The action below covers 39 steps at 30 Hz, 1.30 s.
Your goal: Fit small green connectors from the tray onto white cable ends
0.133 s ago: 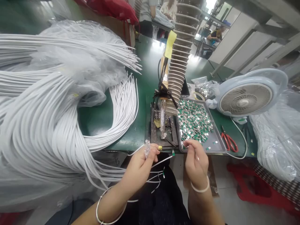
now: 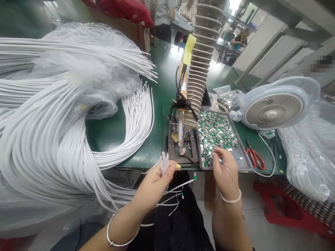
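Note:
My left hand (image 2: pixel 154 183) is closed around several white cables (image 2: pixel 164 162), their cut ends sticking up above the thumb. A yellow band shows at one fingertip. Below that hand, a white cable with a small green-and-silver connector (image 2: pixel 195 177) at its end points to the right. My right hand (image 2: pixel 226 172) is over the near side of a metal tray (image 2: pixel 246 161), thumb and fingers drawn together. Whatever is between those fingertips, if anything, is too small to make out. Many small green-and-silver connectors (image 2: pixel 217 132) lie heaped in the tray.
A soldering iron (image 2: pixel 181 130) hangs tip-down in a stand beside a ribbed hose (image 2: pixel 200 76). Bundles of white cable (image 2: pixel 52 129) cover the left side. Red-handled pliers (image 2: pixel 255 158) and a fan (image 2: pixel 274 108) are at the right. People are in the background.
My right hand has moved right and slightly up over the tray. The cable ends in my left hand show a little higher and more spread.

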### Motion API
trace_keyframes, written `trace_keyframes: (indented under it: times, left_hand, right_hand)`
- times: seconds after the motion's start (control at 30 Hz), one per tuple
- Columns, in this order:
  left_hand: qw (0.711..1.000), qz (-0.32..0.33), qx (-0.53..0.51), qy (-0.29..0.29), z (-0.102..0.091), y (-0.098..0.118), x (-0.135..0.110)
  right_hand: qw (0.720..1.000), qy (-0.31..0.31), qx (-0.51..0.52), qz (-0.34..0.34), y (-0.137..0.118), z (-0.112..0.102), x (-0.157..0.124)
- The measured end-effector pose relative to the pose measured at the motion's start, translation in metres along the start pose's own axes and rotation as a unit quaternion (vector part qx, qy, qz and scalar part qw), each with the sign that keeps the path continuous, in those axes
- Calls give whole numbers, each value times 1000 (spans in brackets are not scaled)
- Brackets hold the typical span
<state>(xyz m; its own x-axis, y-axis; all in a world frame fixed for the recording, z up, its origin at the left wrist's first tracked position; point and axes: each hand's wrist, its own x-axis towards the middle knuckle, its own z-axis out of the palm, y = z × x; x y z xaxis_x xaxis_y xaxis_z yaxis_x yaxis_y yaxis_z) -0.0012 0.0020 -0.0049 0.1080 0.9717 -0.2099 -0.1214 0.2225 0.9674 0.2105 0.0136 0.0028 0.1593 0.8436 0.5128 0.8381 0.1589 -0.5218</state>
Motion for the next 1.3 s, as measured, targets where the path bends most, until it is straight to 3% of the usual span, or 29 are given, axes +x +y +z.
trace_keyframes:
  times: [0.17,0.3,0.47,0.73,1.0,1.3]
  left_hand:
    - [991,-48,-104,-63,-4,-7,2]
    - [980,-36,-171,-93,-4,-11,4]
    - [971,-20,-225,-82,1,-12,7]
    - [980,-51,-181,-58,3,-10,5]
    - [971,-63,-232,10,14,-6,6]
    - [975,-73,-209,-32,16,-2,7]
  right_hand:
    - [994,-94,-59,7,15,4,8]
    - [994,-98,-56,4,14,6,6]
    - [997,-73,-21,-3,10,3,5]
    - [996,10,93,2,-3,2,-4]
    - [974,-27,221,33,-31,11,-21]
    - [946,-81,308,57,-52,31,-25]
